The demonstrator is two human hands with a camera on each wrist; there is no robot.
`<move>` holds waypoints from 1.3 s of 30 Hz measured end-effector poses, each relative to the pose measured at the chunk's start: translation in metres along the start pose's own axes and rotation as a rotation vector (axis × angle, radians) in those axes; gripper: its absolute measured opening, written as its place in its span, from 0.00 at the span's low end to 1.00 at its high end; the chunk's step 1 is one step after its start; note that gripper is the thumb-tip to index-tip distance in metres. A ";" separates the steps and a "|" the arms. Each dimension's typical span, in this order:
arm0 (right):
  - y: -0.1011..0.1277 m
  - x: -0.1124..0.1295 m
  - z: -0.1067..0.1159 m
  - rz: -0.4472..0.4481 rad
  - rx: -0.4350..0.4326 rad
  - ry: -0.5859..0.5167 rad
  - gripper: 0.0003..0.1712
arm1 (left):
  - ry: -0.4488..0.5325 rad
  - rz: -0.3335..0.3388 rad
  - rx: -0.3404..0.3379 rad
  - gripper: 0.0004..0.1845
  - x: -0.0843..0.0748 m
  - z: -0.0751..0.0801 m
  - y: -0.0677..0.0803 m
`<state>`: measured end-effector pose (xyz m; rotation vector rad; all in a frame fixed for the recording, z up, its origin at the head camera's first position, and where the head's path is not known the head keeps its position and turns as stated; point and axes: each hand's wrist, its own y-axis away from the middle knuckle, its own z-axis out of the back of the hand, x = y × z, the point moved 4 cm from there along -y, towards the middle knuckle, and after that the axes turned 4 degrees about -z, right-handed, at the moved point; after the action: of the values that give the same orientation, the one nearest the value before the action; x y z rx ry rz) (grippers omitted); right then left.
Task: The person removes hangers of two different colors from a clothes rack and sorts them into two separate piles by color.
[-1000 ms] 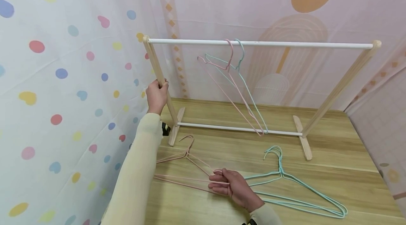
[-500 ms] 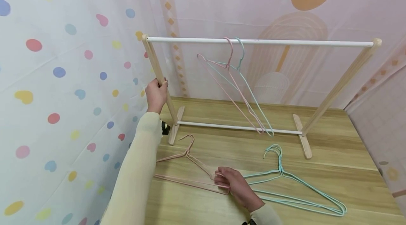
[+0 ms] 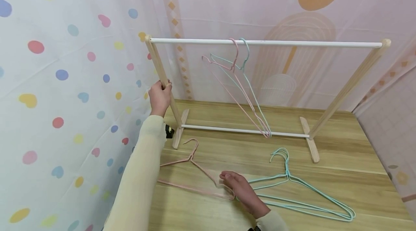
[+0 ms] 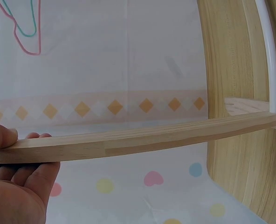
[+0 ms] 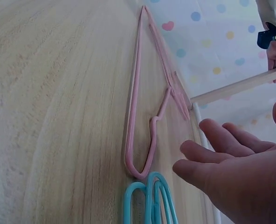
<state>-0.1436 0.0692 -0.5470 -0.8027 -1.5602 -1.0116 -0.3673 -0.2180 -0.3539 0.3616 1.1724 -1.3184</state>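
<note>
My left hand [image 3: 160,97] grips the rack's left wooden post [image 3: 155,57] about halfway up; the left wrist view shows thumb and fingers round the post [image 4: 128,142]. Low over the table, my right hand [image 3: 242,193] is held with its fingers loosely extended and nothing between them. It is beside the right end of the pink hanger [image 3: 203,171], which lies flat; whether one or more are stacked there I cannot tell. In the right wrist view the fingers [image 5: 217,135] appear apart from the pink hanger [image 5: 134,93]. Several turquoise hangers [image 3: 287,169] lie just right of this hand.
From the rack's white top rail [image 3: 308,44] hang a pink hanger [image 3: 237,55] and a turquoise hanger [image 3: 248,54], close together. The rack's right foot [image 3: 310,140] stands on the wooden table [image 3: 354,158]. Patterned cloth [image 3: 81,122] borders the left and back.
My right hand has let go of the pink hanger's right end, which has come down onto the table. The hanging turquoise hanger has swung slightly. The left hand keeps its grip.
</note>
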 end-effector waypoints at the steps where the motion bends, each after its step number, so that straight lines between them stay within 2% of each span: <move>1: 0.000 0.000 0.000 0.001 -0.005 0.012 0.34 | 0.000 -0.002 -0.001 0.14 0.000 0.000 0.000; 6: 0.000 0.001 0.002 0.014 -0.020 0.024 0.34 | 0.006 -0.006 -0.002 0.14 -0.001 0.000 -0.001; 16: 0.001 -0.002 0.009 0.006 0.014 -0.100 0.35 | 0.001 0.006 0.000 0.14 0.000 0.000 0.000; 33: 0.008 0.009 0.039 -0.009 -0.056 -0.252 0.35 | 0.001 0.009 0.004 0.15 0.000 -0.003 -0.001; 39: 0.013 0.022 0.054 -0.002 -0.094 -0.369 0.33 | -0.006 0.005 0.000 0.15 0.000 -0.003 -0.001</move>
<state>-0.1590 0.1239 -0.5277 -1.1009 -1.8336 -0.9815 -0.3698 -0.2157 -0.3553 0.3602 1.1655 -1.3144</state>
